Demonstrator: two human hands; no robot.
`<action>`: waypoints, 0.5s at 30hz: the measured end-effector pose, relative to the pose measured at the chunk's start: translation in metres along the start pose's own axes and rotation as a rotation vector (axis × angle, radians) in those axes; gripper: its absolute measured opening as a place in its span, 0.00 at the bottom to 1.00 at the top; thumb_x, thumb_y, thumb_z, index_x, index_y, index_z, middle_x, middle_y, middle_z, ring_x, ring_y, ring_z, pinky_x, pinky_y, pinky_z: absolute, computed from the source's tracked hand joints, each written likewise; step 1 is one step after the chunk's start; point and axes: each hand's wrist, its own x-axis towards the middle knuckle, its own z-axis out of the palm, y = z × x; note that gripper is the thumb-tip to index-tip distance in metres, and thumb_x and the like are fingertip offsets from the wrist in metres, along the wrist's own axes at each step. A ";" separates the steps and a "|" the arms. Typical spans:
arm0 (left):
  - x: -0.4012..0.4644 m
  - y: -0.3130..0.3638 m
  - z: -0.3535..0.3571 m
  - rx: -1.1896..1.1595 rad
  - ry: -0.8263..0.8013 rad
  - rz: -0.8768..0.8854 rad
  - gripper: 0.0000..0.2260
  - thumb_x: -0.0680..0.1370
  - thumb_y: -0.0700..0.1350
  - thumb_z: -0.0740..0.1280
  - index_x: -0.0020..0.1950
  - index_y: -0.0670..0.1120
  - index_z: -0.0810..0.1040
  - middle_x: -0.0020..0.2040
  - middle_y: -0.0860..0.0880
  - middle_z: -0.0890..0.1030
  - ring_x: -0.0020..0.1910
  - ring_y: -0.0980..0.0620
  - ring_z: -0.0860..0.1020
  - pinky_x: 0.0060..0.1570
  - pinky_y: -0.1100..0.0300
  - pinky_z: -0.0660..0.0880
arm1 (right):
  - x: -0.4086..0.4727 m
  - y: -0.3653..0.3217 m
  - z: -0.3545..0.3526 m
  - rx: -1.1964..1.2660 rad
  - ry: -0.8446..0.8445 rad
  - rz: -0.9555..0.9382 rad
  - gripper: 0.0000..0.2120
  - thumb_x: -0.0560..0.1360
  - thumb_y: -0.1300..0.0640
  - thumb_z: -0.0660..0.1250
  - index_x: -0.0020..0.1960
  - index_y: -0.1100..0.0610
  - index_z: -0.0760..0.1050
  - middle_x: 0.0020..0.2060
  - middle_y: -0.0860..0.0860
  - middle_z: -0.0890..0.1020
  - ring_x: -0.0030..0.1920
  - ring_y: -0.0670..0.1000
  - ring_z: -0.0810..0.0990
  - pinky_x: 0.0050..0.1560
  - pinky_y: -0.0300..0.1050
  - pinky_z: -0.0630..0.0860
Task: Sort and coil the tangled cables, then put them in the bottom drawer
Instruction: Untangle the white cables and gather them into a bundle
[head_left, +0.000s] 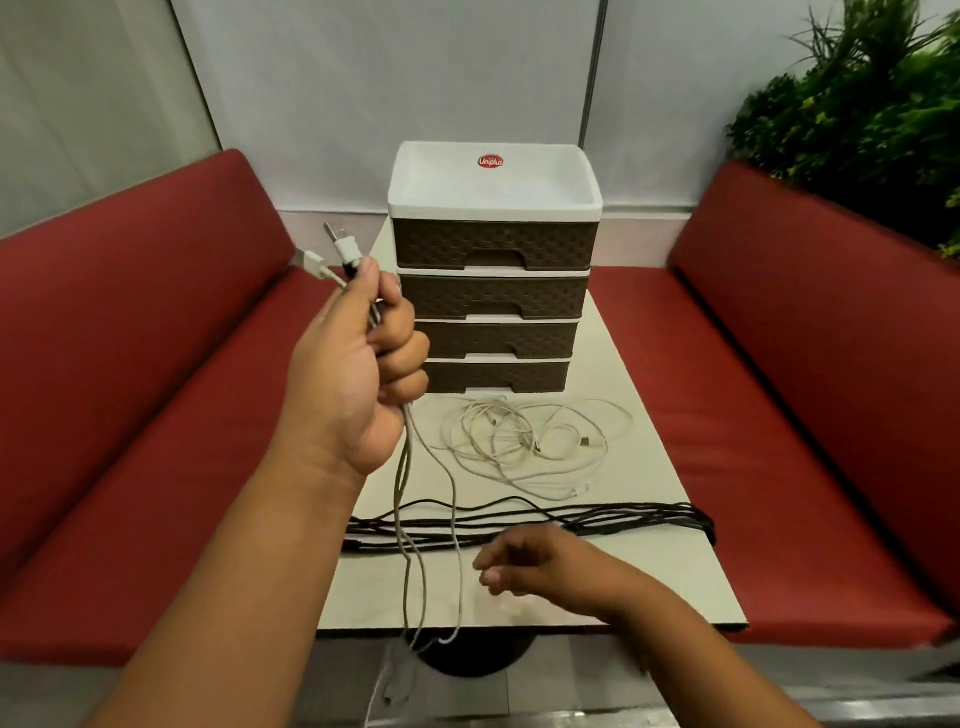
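Observation:
My left hand (363, 358) is raised in front of the drawer unit and grips a bunch of white cables (410, 545). Their plug ends stick up above my fist, and the strands hang down past the table's near edge. A loose tangle of white cables (524, 441) lies on the table before the drawer unit (493, 291). Long black cables (545, 522) stretch across the table from left to right. My right hand (540, 566) hovers low over the table near the black cables, fingers loosely curled and holding nothing. The bottom drawer (496, 375) is closed.
The small white table (675, 582) stands between two red cushioned benches (130, 415), (831, 415). The brown four-drawer unit has a white top tray. A green plant (872, 104) is at the back right. White wall panels stand behind.

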 end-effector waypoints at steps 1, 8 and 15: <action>0.008 -0.007 0.002 0.004 0.015 -0.010 0.15 0.83 0.52 0.54 0.39 0.50 0.68 0.25 0.55 0.57 0.21 0.60 0.53 0.19 0.69 0.49 | 0.009 0.005 -0.018 0.055 0.054 0.029 0.06 0.76 0.59 0.69 0.52 0.56 0.80 0.43 0.50 0.84 0.45 0.47 0.83 0.48 0.40 0.77; 0.060 -0.047 0.013 0.040 0.117 -0.044 0.14 0.82 0.50 0.55 0.38 0.50 0.68 0.25 0.55 0.57 0.21 0.60 0.53 0.19 0.66 0.48 | 0.100 0.040 -0.113 -0.406 0.568 0.056 0.07 0.77 0.60 0.65 0.50 0.57 0.81 0.46 0.51 0.83 0.46 0.51 0.80 0.52 0.43 0.73; 0.088 -0.065 0.006 0.062 0.223 -0.062 0.14 0.82 0.49 0.55 0.37 0.50 0.68 0.25 0.55 0.58 0.21 0.60 0.53 0.19 0.66 0.48 | 0.157 0.059 -0.126 -0.707 0.544 0.125 0.13 0.75 0.49 0.68 0.48 0.60 0.79 0.48 0.57 0.80 0.52 0.59 0.78 0.48 0.46 0.75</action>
